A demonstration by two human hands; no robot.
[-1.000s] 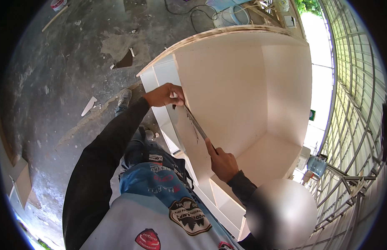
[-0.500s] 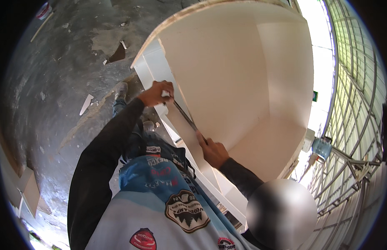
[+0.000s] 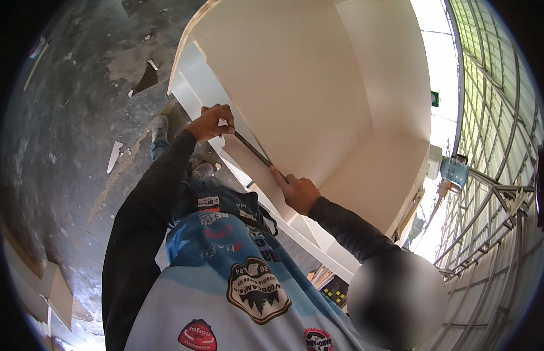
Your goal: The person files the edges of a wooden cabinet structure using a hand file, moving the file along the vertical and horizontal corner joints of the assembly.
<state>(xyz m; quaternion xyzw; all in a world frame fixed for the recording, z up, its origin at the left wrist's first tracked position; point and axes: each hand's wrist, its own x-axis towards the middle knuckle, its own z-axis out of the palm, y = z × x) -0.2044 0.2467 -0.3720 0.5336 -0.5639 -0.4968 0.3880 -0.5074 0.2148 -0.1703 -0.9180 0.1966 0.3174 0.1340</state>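
Observation:
A long, narrow dark bar (image 3: pixel 252 150), much like a flat file, slants across the edge of a large cream-coloured cabinet or panel structure (image 3: pixel 289 88). My left hand (image 3: pixel 213 121) is closed round its far-left end. Nearer to me, my right hand (image 3: pixel 297 192) grips the other end, with the index finger stretched along it. The bar lies over or beside the panel's near edge; whether it touches that edge I cannot tell. Both ends of the bar are partly hidden by my fingers.
Grey concrete floor (image 3: pixel 67 134) on the left holds a white scrap (image 3: pixel 114 157) and a brown offcut (image 3: pixel 146 79). The structure's curved rim (image 3: pixel 181 47) rises at the far side. A blue water bottle (image 3: pixel 454 172) stands at right. Pale boards (image 3: pixel 56 292) lean at lower left.
The view has shifted, so the structure sits further left and higher. Both hands still grip the bar, whose slant is slightly flatter; my right arm shows more fully.

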